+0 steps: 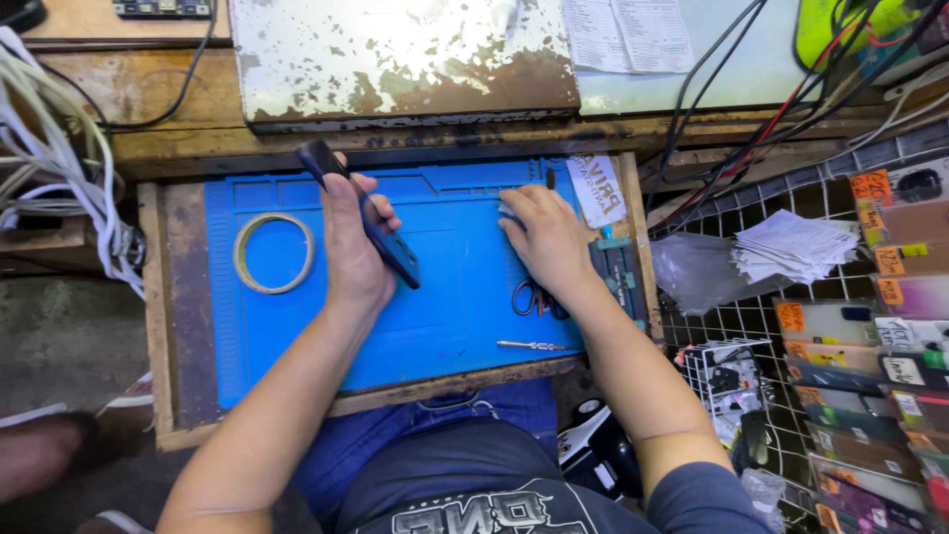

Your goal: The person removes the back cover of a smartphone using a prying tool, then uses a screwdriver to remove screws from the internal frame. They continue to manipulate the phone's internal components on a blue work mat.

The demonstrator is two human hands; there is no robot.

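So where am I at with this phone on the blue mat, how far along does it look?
Early on, by the look of it. Done: the blue mat is laid out with a tape ring, scissors and a small screwdriver. In hand: your left hand holds the dark phone edge-on; your right hand rests palm down at the mat's top right. Left: no loosened parts or screws show on the mat.

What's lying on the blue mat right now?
On the blue mat: a tape ring, scissors partly under the right hand, and a screwdriver. Whatever the right hand's fingers cover is hidden.
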